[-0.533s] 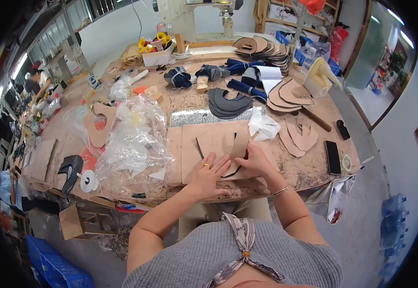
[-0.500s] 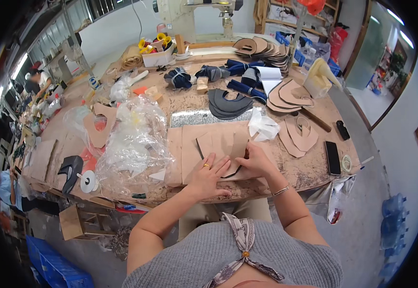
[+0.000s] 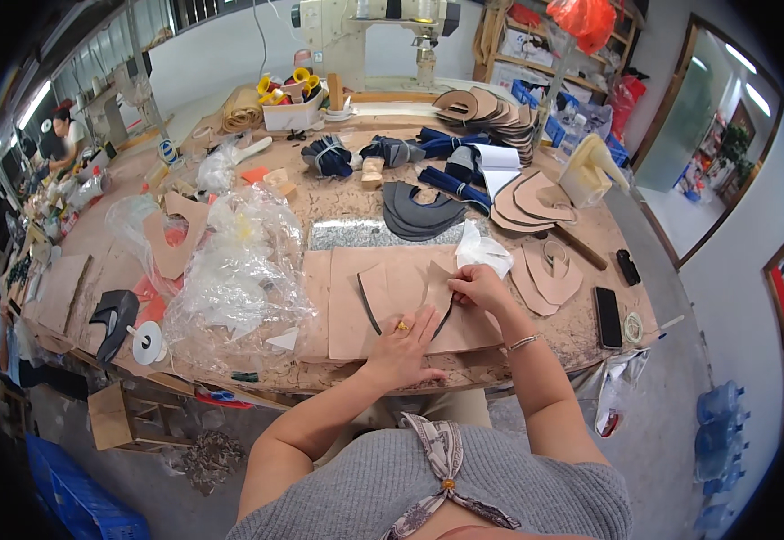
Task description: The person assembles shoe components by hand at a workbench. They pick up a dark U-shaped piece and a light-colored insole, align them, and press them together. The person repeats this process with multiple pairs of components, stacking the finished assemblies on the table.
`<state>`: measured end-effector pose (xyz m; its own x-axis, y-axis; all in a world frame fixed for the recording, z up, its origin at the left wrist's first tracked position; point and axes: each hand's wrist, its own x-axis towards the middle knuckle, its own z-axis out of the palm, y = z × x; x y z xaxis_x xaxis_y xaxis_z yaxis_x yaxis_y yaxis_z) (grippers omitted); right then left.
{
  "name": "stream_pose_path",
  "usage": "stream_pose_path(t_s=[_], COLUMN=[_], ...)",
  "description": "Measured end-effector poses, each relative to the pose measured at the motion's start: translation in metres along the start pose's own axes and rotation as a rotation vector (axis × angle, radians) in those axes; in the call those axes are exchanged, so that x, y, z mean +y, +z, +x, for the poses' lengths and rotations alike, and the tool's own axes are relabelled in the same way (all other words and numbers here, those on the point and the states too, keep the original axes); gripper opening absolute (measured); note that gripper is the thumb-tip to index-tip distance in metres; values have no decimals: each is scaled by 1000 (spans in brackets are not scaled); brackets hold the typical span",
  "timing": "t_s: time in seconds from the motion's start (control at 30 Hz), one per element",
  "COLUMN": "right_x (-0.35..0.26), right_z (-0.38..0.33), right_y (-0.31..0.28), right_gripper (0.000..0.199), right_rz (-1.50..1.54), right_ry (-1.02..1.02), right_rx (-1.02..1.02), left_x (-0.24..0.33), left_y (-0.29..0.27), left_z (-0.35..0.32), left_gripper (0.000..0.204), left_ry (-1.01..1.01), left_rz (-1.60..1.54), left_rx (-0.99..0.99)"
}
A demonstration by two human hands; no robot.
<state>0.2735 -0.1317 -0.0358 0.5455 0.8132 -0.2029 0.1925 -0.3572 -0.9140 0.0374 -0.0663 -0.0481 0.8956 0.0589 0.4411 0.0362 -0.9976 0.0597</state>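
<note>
A cut tan piece (image 3: 398, 295) with dark edges, leather-like, lies on a larger tan sheet (image 3: 342, 310) at the near side of the table. My left hand (image 3: 404, 346) rests flat on the near part of the piece, fingers stretched out and a ring on one of them. At the right edge of the piece, my right hand (image 3: 482, 292) pinches the top of a thin brownish flap (image 3: 439, 284), which stands partly raised. The near end of the piece is hidden under my left hand.
Crumpled clear plastic (image 3: 243, 279) lies to the left, near a white spool (image 3: 147, 343). Beyond the sheet are a metal plate (image 3: 356, 235) and dark grey curved pieces (image 3: 414, 216). To the right are tan cut pieces (image 3: 536, 279), a hammer-like handle (image 3: 581, 247) and a phone (image 3: 607, 317).
My left hand has slid nearer to me over the piece, baring more of its dark left edge. My right hand has moved up slightly, with the flap in its fingers. The view has shifted a little.
</note>
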Motion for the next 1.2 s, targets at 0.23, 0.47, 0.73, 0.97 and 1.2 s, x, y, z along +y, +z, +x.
stream_pose_path(t_s=[0.23, 0.47, 0.73, 0.97, 1.2], right_x=[-15, -9, 5, -2, 17], right_z=[-3, -48, -76, -20, 2], right_y=[8, 38, 55, 39, 46], right_gripper=[20, 27, 41, 39, 43], right_rz=[-158, -574, -820, -927, -784], right_ry=[34, -511, -467, -417, -480], right_rx=[38, 369, 178, 195, 324], left_x=[4, 17, 21, 28, 33], left_y=[-1, 11, 7, 1, 2], left_z=[9, 10, 7, -2, -19], left_gripper=[102, 105, 113, 110, 104], left_ry=[-37, -84, -140, -122, -134], left_rz=[-13, 11, -117, -93, -88], left_rx=[-153, -85, -96, -78, -41])
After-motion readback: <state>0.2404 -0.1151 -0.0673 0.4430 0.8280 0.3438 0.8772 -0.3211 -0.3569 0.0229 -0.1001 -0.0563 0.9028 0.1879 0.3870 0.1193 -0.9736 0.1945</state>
